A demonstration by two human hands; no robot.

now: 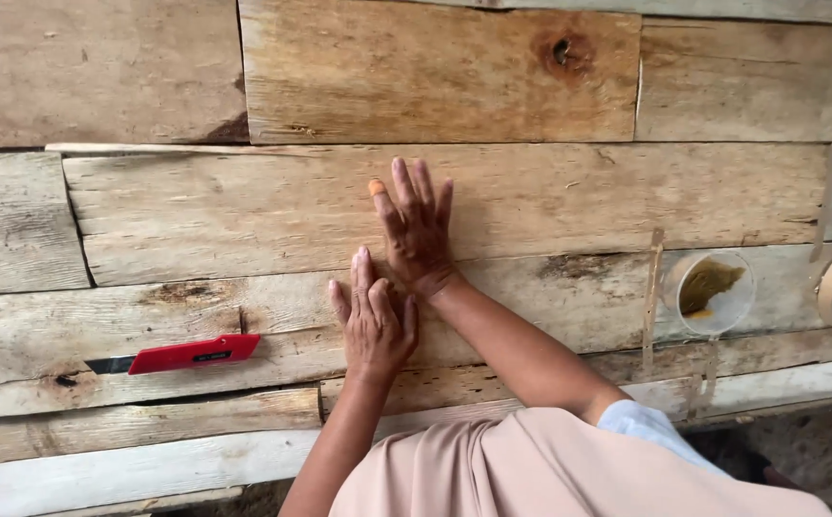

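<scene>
Rough wooden plank tabletop fills the view. Left hand and right hand press flat, fingers spread, holding nothing. Red knife lies untouched well left; glue cup and thin strips wait right.

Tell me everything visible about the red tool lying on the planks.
The red utility knife lies flat on a weathered wooden plank, left of both hands and apart from them. Its long, slim body looks like red plastic with a small dark patch mid-length. A dark blade sticks out at its left end. It lies nearly level, its right end slightly higher. Nothing touches it.
</scene>
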